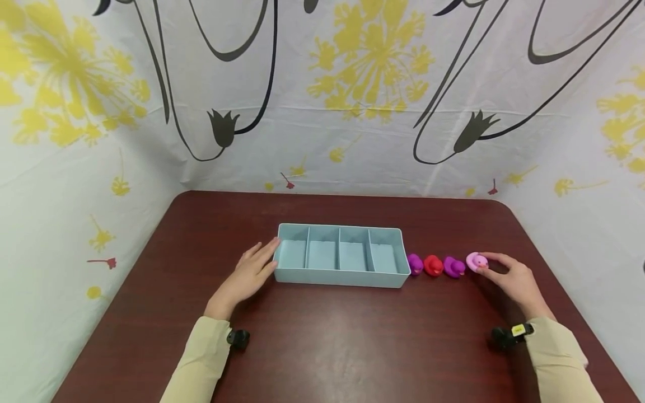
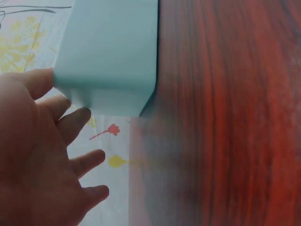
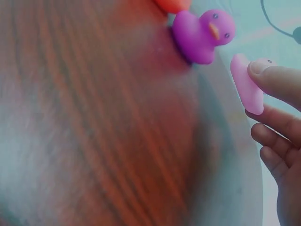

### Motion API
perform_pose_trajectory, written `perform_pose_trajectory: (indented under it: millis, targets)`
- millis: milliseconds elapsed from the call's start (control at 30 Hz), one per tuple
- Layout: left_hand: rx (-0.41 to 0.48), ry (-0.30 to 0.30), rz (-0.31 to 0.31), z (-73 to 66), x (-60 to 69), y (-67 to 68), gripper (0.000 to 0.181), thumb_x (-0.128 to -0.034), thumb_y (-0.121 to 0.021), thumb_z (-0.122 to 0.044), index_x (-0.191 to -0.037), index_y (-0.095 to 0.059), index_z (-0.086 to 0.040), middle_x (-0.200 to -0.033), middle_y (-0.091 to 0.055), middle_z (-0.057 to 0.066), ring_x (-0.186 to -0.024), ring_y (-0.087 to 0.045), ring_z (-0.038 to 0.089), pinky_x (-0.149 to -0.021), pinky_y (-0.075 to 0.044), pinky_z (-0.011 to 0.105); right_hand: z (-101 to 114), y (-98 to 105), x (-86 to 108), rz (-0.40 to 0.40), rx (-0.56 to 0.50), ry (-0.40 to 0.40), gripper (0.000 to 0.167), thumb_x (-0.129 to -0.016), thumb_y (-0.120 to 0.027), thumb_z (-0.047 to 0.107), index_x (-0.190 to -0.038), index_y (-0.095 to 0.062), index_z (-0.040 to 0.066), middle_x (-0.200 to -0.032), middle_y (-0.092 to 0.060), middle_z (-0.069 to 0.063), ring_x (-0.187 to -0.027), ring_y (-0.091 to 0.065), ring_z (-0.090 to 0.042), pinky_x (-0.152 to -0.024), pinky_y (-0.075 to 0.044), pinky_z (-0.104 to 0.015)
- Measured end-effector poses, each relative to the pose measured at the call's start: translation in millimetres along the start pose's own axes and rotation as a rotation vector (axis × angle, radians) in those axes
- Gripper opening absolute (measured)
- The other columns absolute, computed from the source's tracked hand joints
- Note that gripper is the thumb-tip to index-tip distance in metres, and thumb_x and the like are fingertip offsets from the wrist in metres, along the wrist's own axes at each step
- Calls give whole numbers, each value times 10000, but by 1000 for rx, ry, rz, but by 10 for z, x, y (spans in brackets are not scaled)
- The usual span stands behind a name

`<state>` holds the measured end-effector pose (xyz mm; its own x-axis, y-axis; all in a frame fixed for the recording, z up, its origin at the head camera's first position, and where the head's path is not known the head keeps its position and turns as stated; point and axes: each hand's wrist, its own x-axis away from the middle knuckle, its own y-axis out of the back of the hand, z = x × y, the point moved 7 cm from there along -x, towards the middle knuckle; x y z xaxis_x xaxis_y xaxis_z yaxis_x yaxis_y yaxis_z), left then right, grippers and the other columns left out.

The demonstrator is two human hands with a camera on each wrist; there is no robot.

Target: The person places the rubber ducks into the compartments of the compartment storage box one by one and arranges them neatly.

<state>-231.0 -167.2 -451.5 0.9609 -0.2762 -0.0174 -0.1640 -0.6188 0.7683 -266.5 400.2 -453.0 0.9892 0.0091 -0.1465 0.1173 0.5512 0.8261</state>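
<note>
Pink duck [image 1: 475, 261]: was right of the tray [image 1: 322, 277], beyond the red duck [image 1: 433, 266].
Right hand [image 1: 515, 282]: pinched the pink duck between thumb and fingers; light, steady pressure seemed best.
Left hand [image 1: 247, 275]: lay spread-fingered against the tray's left end; gentle bracing seemed enough.

I can't read a single word, number or brand from here. The one label I spot is a small yellow sticker [image 1: 518, 329] on the black wrist camera [image 1: 503, 339] worn just behind the right hand [image 1: 515, 284], at the near right of the counter [image 1: 342, 347]. There seems to be some faint marking on it, but it's too small and blurred for me to make out.
</note>
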Motion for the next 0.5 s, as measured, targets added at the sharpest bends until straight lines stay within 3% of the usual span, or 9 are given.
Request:
perform_pose_trajectory:
  millis: [300,500]
  targets:
    - [-2,2,7,-5,10,-13,590,-1013,-447,-320,-1537,-212,-180,-1587,-228,29,-1448,-165,382,-1135,-105,618,169,51,-43,2,-4,-15,523,-833,-723,408,-1214,-616,66,-1221,-595,-259,-1094,-488,-371,-820,-377,-427]
    - [2,0,11,3,11,-23,595,-1016,-439,-323,-1540,-197,-179,-1590,-219,28,-1449,-165,380,-1134,-106,620,323,60,-77,-6,-42,-5,528,-814,-745,403,-1208,-629,71,-1174,-619,-217,-970,-489,10,-746,-406,-183]
